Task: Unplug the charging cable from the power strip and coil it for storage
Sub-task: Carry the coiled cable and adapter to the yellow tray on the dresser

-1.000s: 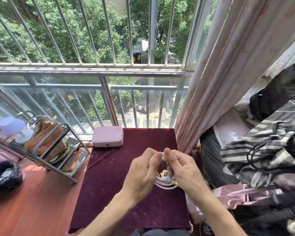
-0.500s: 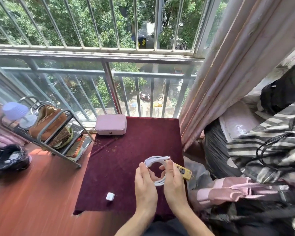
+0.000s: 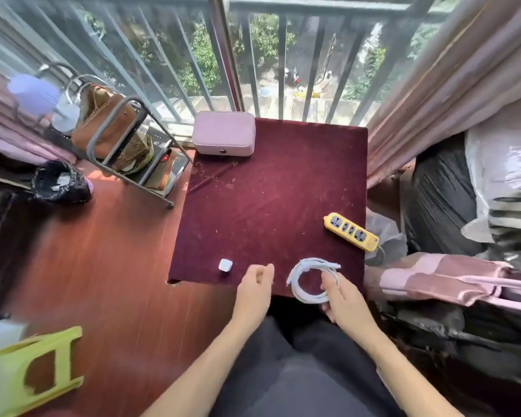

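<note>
The white charging cable [image 3: 306, 276] is wound into a round coil at the near edge of the dark red cloth-covered table [image 3: 271, 194]. My right hand [image 3: 342, 299] grips the coil's right side, thumb over the loops. My left hand [image 3: 254, 288] hovers just left of the coil with its fingers loosely apart and nothing in them. The yellow power strip [image 3: 352, 232] lies at the table's right edge with nothing plugged into it. A small white charger block [image 3: 225, 264] sits on the cloth near the front left corner.
A pink case [image 3: 224, 133] stands at the table's far left corner by the window railing. A metal rack [image 3: 118, 139] with a brown bag stands left on the wooden floor, a green stool [image 3: 27, 371] lower left. Curtain and piled clothes [image 3: 463, 275] crowd the right.
The view has tilted down. My left hand has come off the coil and moved left; the right hand alone holds the coil, now lower, at the table's near edge.
</note>
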`<action>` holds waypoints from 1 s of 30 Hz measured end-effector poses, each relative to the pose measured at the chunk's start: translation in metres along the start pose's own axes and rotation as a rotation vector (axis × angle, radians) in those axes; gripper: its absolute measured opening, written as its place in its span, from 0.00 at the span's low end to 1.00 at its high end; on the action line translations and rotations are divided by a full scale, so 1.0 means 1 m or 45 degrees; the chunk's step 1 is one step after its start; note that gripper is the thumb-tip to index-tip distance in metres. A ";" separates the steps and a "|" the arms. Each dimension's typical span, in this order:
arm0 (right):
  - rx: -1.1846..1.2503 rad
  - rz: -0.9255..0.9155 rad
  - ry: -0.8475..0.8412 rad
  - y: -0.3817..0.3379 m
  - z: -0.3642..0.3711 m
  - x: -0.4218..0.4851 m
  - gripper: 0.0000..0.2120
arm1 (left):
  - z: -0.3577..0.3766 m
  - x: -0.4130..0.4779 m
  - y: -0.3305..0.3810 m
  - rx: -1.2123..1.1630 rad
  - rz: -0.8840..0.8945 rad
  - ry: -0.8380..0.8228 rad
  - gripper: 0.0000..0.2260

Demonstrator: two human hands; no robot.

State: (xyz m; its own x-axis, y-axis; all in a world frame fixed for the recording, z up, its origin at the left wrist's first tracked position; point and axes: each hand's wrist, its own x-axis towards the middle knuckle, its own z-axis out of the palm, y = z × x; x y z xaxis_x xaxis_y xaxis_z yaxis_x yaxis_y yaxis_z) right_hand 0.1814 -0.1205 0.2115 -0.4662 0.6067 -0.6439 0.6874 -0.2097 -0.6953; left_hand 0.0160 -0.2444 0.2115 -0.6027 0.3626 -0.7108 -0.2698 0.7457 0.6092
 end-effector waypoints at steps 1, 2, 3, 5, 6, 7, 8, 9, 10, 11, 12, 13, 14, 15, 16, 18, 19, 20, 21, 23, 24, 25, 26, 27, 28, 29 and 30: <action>0.047 0.056 0.014 0.009 0.002 0.003 0.18 | -0.006 0.014 -0.012 0.085 -0.040 0.045 0.11; 0.062 0.085 0.033 0.018 0.004 0.007 0.18 | -0.012 0.027 -0.025 0.163 -0.071 0.082 0.09; 0.052 0.095 0.052 0.026 0.007 0.011 0.18 | -0.019 0.042 -0.035 0.243 -0.091 0.116 0.09; 0.025 0.128 0.070 0.041 0.012 0.016 0.18 | -0.030 0.067 -0.058 0.414 -0.166 0.190 0.13; 0.023 0.148 0.079 0.049 0.014 0.020 0.18 | -0.034 0.080 -0.067 0.468 -0.206 0.223 0.16; 0.022 0.173 0.083 0.056 0.017 0.021 0.18 | -0.037 0.092 -0.077 0.486 -0.244 0.253 0.18; 0.021 0.195 0.086 0.063 0.019 0.023 0.18 | -0.038 0.104 -0.084 0.479 -0.279 0.282 0.20; 0.024 0.216 0.094 0.071 0.021 0.025 0.18 | -0.038 0.116 -0.091 0.467 -0.301 0.301 0.22; 0.028 0.237 0.105 0.078 0.023 0.026 0.17 | -0.036 0.127 -0.096 0.463 -0.314 0.309 0.24; 0.026 0.256 0.116 0.086 0.025 0.027 0.17 | -0.034 0.136 -0.101 0.471 -0.311 0.308 0.25; 0.021 0.276 0.125 0.093 0.027 0.027 0.17 | -0.031 0.144 -0.106 0.488 -0.296 0.303 0.27; 0.014 0.297 0.130 0.100 0.028 0.028 0.16 | -0.028 0.151 -0.110 0.502 -0.278 0.304 0.27; 0.004 0.311 0.135 0.105 0.030 0.028 0.16 | -0.025 0.157 -0.114 0.513 -0.256 0.309 0.27; -0.011 0.319 0.141 0.109 0.032 0.029 0.16 | -0.023 0.162 -0.117 0.526 -0.231 0.315 0.26; -0.024 0.322 0.145 0.111 0.033 0.030 0.16 | -0.021 0.166 -0.119 0.546 -0.208 0.321 0.24; -0.033 0.313 0.154 0.114 0.033 0.032 0.15 | -0.019 0.171 -0.121 0.602 -0.174 0.334 0.20; -0.038 0.306 0.159 0.114 0.032 0.033 0.15 | -0.020 0.172 -0.120 0.627 -0.163 0.336 0.19; -0.049 0.301 0.166 0.113 0.031 0.033 0.16 | -0.021 0.173 -0.119 0.648 -0.155 0.327 0.19; -0.061 0.295 0.177 0.111 0.029 0.033 0.16 | -0.023 0.173 -0.118 0.659 -0.153 0.308 0.19; -0.055 0.270 0.197 0.104 0.027 0.031 0.16 | -0.031 0.170 -0.114 0.636 -0.187 0.250 0.21; -0.045 0.252 0.204 0.099 0.024 0.029 0.16 | -0.037 0.167 -0.110 0.595 -0.218 0.211 0.21; -0.044 0.234 0.205 0.093 0.022 0.027 0.16 | -0.043 0.162 -0.107 0.542 -0.241 0.171 0.22; -0.056 0.220 0.202 0.087 0.018 0.023 0.16 | -0.049 0.154 -0.102 0.486 -0.252 0.133 0.22; -0.078 0.206 0.194 0.081 0.015 0.020 0.16 | -0.054 0.146 -0.097 0.433 -0.245 0.103 0.21; -0.104 0.189 0.183 0.074 0.011 0.016 0.16 | -0.059 0.134 -0.091 0.379 -0.226 0.087 0.20; -0.127 0.166 0.166 0.067 0.008 0.012 0.16 | -0.063 0.121 -0.085 0.316 -0.197 0.082 0.17; -0.147 0.142 0.146 0.060 0.005 0.008 0.16 | -0.066 0.108 -0.079 0.241 -0.168 0.082 0.13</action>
State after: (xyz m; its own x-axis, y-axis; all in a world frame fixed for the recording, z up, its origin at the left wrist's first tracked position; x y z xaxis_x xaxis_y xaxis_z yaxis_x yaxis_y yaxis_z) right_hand 0.2167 -0.1319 0.1630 -0.3219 0.6693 -0.6697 0.7938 -0.1948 -0.5762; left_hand -0.0769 -0.3012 0.1097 -0.6198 0.2235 -0.7522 -0.2071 0.8780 0.4316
